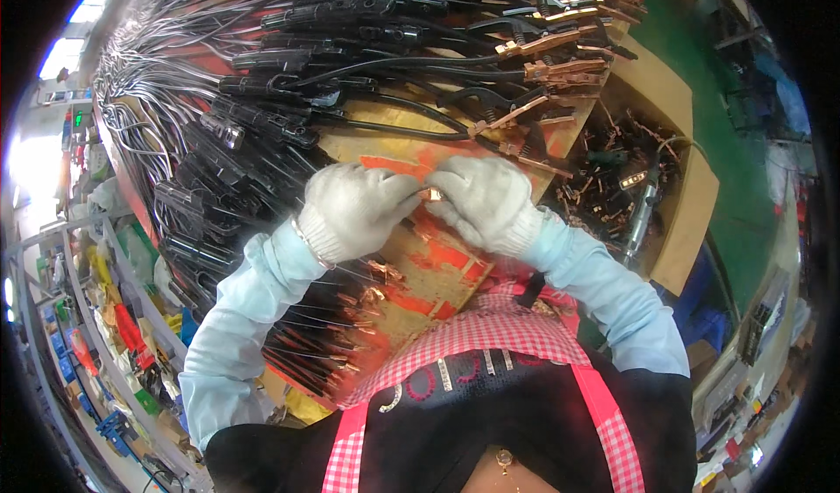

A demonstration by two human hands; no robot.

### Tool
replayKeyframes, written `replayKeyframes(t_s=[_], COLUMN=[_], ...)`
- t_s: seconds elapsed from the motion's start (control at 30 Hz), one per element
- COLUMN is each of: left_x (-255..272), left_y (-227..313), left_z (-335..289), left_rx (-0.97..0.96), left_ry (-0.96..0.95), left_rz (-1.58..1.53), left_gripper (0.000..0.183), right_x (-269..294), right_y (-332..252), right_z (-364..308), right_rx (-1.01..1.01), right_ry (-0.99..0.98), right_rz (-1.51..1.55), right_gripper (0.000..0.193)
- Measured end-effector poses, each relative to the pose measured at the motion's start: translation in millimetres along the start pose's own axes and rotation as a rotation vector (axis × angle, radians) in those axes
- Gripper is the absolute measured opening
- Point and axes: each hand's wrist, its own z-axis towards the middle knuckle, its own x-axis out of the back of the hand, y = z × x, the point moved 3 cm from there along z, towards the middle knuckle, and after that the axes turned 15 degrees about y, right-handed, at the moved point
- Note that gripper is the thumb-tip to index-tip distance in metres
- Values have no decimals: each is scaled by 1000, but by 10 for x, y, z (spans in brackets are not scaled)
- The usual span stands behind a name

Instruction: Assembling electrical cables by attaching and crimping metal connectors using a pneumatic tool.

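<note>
My left hand [359, 206], in a white knit glove, pinches a small copper-coloured metal piece [432, 194] in front of my chest. The gloved fingers of my right hand [492, 200] close on the same piece from the other side. Glove fabric covers most of it, so its full shape is hidden. Just beyond my hands, black cables [394, 129] run to copper-jawed spring clamps [551, 71]. Beneath my hands is the worn red and yellow tabletop [437, 265].
Left and beyond lie piled black leads with grey wires [149, 64]. Thin black wires with copper ends [324, 318] lie near my left forearm. At the right, a cardboard box [691, 222] holds small copper parts and a silver cylindrical tool [643, 217]. Cluttered shelves [114, 318] stand far left.
</note>
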Motion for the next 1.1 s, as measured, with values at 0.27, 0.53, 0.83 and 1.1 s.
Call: replayKeyframes(t_s=[0.27, 0.53, 0.83, 1.1], left_x=[-34, -46, -24, -99], left_y=[35, 110, 52, 108], left_z=[63, 141, 7, 28], left_rx=[-40, 25, 33, 31], left_ry=[44, 23, 76, 123], left_rz=[-77, -66, -69, -24], left_gripper=[11, 9, 47, 32], right_x=[-15, -28, 859, 1385], right_y=[14, 29, 318, 1783], right_z=[-25, -11, -594, -2437], right_rx=[0, -6, -335, -1385], right_ry=[-11, -12, 492, 327], right_rz=[9, 3, -268, -820], right_gripper=[26, 29, 41, 87])
